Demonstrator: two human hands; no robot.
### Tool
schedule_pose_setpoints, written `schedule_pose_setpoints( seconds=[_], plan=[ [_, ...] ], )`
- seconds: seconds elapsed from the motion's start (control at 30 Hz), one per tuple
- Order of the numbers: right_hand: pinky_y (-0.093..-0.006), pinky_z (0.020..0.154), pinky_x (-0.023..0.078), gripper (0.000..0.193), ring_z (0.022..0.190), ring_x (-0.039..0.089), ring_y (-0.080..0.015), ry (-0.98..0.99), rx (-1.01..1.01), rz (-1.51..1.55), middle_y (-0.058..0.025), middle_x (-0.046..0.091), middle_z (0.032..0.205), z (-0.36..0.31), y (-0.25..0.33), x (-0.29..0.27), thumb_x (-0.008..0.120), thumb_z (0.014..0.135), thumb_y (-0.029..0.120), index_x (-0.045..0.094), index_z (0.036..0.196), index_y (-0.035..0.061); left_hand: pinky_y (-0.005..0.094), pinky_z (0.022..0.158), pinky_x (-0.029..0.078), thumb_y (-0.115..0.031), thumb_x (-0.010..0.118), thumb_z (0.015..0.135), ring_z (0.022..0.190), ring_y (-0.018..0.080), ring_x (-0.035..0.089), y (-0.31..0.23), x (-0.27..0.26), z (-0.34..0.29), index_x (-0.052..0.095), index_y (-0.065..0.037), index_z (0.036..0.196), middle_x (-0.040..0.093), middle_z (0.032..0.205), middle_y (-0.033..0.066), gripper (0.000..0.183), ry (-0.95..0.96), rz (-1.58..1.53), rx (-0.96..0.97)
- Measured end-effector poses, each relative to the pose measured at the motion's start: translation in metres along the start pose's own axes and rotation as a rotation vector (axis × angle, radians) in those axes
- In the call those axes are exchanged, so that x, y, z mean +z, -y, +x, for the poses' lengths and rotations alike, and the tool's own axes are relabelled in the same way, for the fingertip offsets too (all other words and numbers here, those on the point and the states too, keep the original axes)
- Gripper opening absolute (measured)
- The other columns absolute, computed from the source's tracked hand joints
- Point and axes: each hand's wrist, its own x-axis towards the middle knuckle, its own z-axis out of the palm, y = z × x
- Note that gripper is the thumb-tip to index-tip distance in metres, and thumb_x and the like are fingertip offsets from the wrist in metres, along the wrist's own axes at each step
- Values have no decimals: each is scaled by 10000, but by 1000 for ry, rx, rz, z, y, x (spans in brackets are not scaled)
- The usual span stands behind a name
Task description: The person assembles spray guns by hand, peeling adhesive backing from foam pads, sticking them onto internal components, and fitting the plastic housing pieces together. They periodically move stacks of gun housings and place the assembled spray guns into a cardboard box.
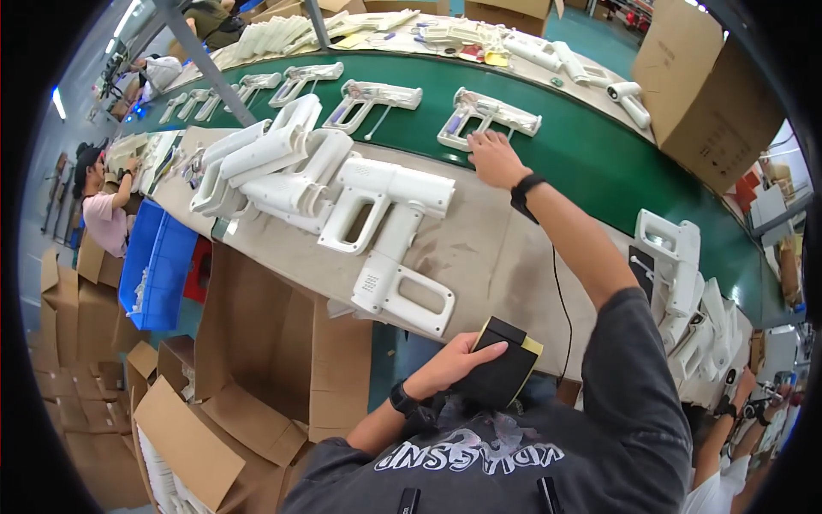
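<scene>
My left hand (pixel 469 355) is closed around a black, flat, box-like object (pixel 495 370) with yellow edges, close to my body; its exact kind is unclear. My right arm stretches forward over the bench. On the green conveyor belt, my right hand (pixel 497 160) has its fingers bent at the handle of a white gun-shaped plastic housing half (pixel 507 113). That housing lies with its inside up, showing wires and small parts. Between my arms, a closed white gun-shaped housing (pixel 396 278) lies on the bench's near edge, beside another one (pixel 398 182).
A heap of white housings (pixel 278 163) lies left on the bench (pixel 484 244); more are piled right (pixel 685 265). Several housing halves line the belt (pixel 582 141). Below left are an open carton (pixel 338 368) and blue bin (pixel 158 265). A black cable (pixel 561 313) crosses the bench. Co-workers sit at both sides.
</scene>
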Motion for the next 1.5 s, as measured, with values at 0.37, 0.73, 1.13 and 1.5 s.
schedule_pose_setpoints(
  seconds=[0.37, 0.73, 1.13, 1.5],
  plan=[
    [-470, 1088, 336, 35, 1086, 585, -260, -20, -91, -208, -71, 648, 926, 11, -11, -25, 642, 887, 104, 651, 915, 84, 246, 853, 550, -254, 627, 1023, 985, 108, 678, -13, -19, -10, 637, 25, 1257, 711, 1141, 59, 365, -30, -83, -55],
    [-445, 1070, 346, 196, 1070, 559, -245, 71, -353, -177, -78, 607, 935, -185, 88, -147, 684, 840, 237, 617, 931, 76, 321, 920, 564, -161, 575, 1034, 1049, 193, 688, -35, -48, -48, 582, 49, 1291, 682, 1199, 131, 332, 16, -316, 135],
    [-411, 1032, 381, 242, 1075, 536, -221, 180, -297, 113, -32, 610, 935, -285, 136, -116, 708, 856, 275, 643, 969, 71, 258, 807, 568, -200, 592, 1039, 929, 127, 693, -53, -26, -14, 643, 38, 1215, 718, 1094, 81, 300, -264, -72, 161],
    [-375, 795, 520, 335, 905, 623, -279, -168, 182, 693, -102, 653, 1029, -267, 120, -169, 774, 820, 27, 701, 1147, 38, 240, 797, 534, -239, 610, 1037, 906, 79, 645, -33, 5, 0, 633, 35, 1220, 711, 1051, 45, 331, -202, 279, 186]
  ],
)
